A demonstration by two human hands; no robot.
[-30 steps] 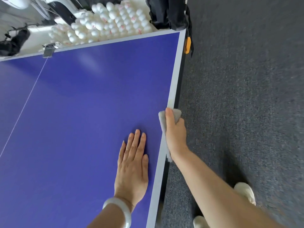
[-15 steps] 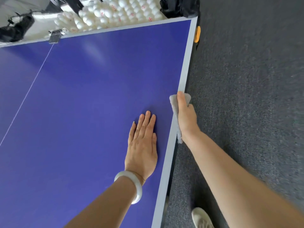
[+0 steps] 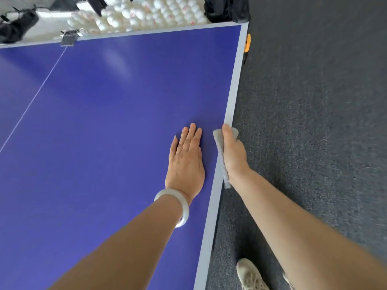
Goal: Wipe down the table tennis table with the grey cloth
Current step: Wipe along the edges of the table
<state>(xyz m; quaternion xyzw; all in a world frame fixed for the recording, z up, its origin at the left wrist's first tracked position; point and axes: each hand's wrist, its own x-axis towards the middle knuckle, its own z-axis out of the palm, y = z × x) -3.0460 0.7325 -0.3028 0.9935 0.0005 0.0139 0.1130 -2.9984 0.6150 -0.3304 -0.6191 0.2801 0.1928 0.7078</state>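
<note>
The blue table tennis table (image 3: 109, 126) fills the left of the view, with a pale grey border running down its right edge. My right hand (image 3: 234, 155) grips the grey cloth (image 3: 219, 149) folded over that right edge; my thumb lies on top and my fingers are hidden down the side. My left hand (image 3: 185, 164) rests flat on the blue top just left of the cloth, fingers straight and together, a white bangle on the wrist.
A tray of several white balls (image 3: 146, 13) sits past the far edge, with a black bag (image 3: 226, 9) beside it and a metal clamp (image 3: 69, 37) on the table end. Dark grey carpet (image 3: 314, 122) lies to the right. My shoe (image 3: 250, 274) stands near the table.
My right hand has slid the cloth along the table's right edge towards the far corner. My left hand has moved forward beside it, staying flat on the top.
</note>
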